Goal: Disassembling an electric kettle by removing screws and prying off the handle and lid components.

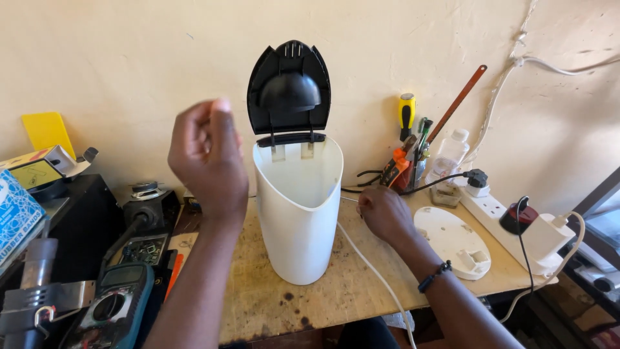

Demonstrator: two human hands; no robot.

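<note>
A white electric kettle (298,213) stands upright in the middle of the wooden bench, its black lid (289,90) hinged open and pointing up. My left hand (206,158) hovers in the air to the left of the kettle, fingers curled loosely, holding nothing that I can see. My right hand (384,213) rests on the bench to the right of the kettle, fingers closed around a thin white cable (371,268) that runs toward the bench's front edge. A dark bead bracelet sits on that wrist.
A round white kettle base (455,242) lies at right, beside a white power strip (510,229) with plugs. Screwdrivers, pliers and a small bottle (445,158) stand against the wall. A multimeter (119,304), boxes and dark equipment crowd the left.
</note>
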